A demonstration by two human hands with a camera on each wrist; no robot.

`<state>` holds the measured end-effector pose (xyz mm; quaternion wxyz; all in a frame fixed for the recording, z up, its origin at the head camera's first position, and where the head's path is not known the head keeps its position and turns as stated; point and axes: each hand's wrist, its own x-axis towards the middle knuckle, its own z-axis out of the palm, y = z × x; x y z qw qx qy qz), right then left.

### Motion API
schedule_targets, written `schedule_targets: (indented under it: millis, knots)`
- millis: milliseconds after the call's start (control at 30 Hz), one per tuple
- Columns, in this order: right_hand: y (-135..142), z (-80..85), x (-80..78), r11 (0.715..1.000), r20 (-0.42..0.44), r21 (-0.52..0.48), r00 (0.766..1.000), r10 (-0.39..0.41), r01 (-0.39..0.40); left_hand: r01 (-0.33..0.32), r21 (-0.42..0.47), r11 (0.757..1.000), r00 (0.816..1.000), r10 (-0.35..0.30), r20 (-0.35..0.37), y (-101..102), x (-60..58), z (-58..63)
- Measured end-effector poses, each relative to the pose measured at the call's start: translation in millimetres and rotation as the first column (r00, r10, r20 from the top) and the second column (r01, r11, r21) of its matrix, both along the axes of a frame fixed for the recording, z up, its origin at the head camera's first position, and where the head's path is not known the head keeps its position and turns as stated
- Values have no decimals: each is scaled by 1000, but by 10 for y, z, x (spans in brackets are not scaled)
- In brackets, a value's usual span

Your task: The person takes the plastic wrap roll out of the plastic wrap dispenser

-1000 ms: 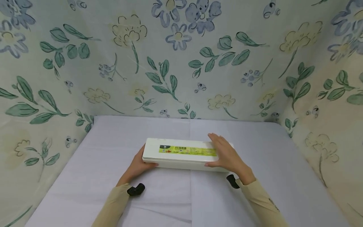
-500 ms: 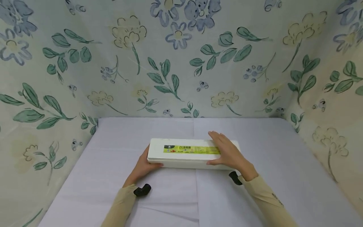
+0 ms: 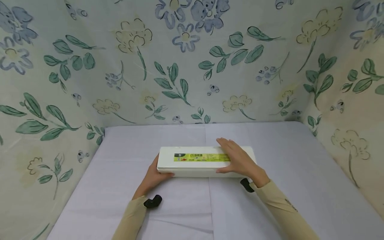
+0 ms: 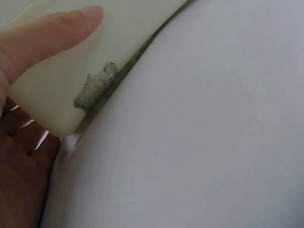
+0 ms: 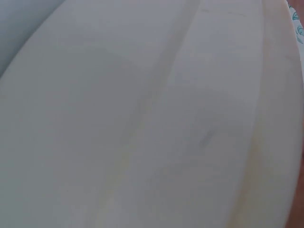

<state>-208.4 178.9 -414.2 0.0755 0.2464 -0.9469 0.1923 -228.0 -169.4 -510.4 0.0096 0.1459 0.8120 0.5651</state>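
Observation:
A long white cling film box (image 3: 167,163) with a yellow-green label lies crosswise on the white tablecloth in the head view. My left hand (image 3: 153,176) grips its left end, thumb on the front face and fingers round the end. In the left wrist view the thumb (image 4: 57,35) presses the front face, where a rough greyish patch (image 4: 95,88) sits near the bottom edge. Across the right part of the box my right hand (image 3: 240,161) holds it, thumb in front and fingers over the top. The box's pale surface (image 5: 166,118) nearly fills the right wrist view.
The white tablecloth (image 3: 135,143) spreads around the box, creased down the middle. Floral curtains (image 3: 180,110) close off the back and both sides. Black camera mounts (image 3: 153,202) sit at both wrists.
The whole head view shifts a little, so box and hands appear slightly further right than a second ago. The right hand sits marginally further left along the box. Both grips stay the same.

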Motion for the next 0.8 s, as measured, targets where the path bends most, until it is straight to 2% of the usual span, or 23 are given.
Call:
schedule_targets:
  millis: [300, 567, 800]
  knots:
    - [-79, -31, -36, 1000, 5, -9, 1000, 25, -25, -7, 10, 1000, 1000, 7, 4, 19, 9, 21]
    - [-166, -58, -51, 999, -28, -4, 998, 51, -51, -3, -4, 1000, 1000, 3, -24, 35, 153, 259]
    - [-232, -76, -84, 996, -89, -11, 993, 83, -84, 1, 12, 1000, 1000, -1, -25, 23, 149, 256]
